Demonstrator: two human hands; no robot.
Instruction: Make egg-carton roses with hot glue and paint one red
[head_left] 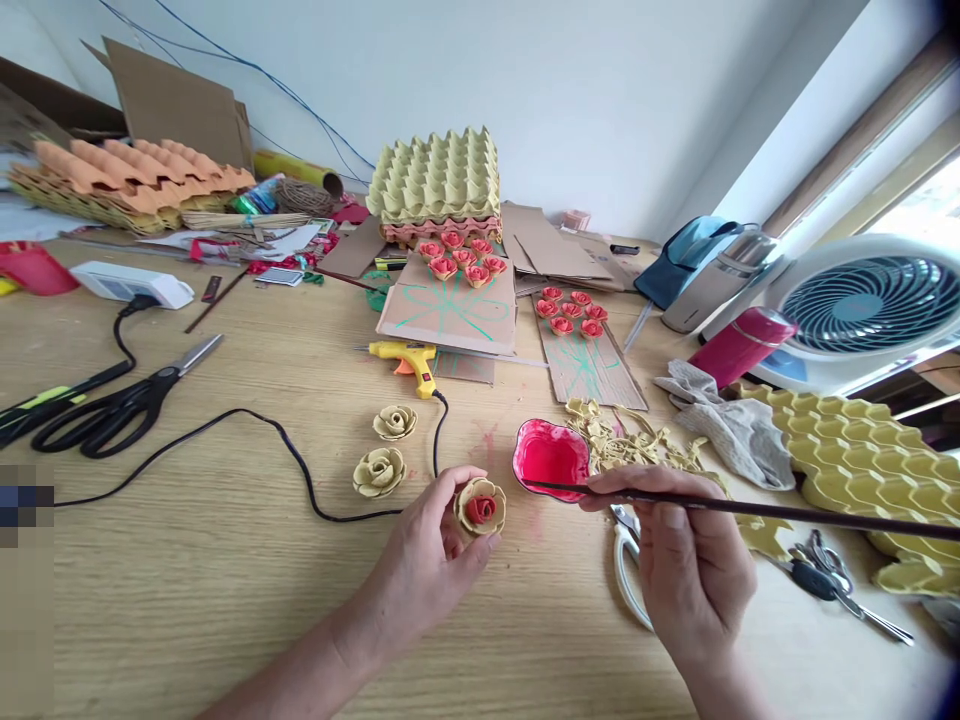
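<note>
My left hand (427, 555) is closed around a small paper rose (480, 506) whose centre is painted red while its outer petals are still tan. My right hand (686, 555) pinches a long thin paintbrush (750, 507), and its tip reaches into a little dish of red paint (551, 458) just right of the rose. Two unpainted tan roses (380, 471) (395, 422) lie on the wooden table (225, 560) to the left of my left hand.
A yellow glue gun (409, 360) with its black cord lies behind the roses. Black scissors (120, 405) sit at the left. Cardboard panels with red roses (461, 262) (574, 310), egg trays (439, 180) (855, 455), tan scraps (637, 445), a rag (724, 420), pliers (626, 565) and a fan (862, 300) crowd the back and right.
</note>
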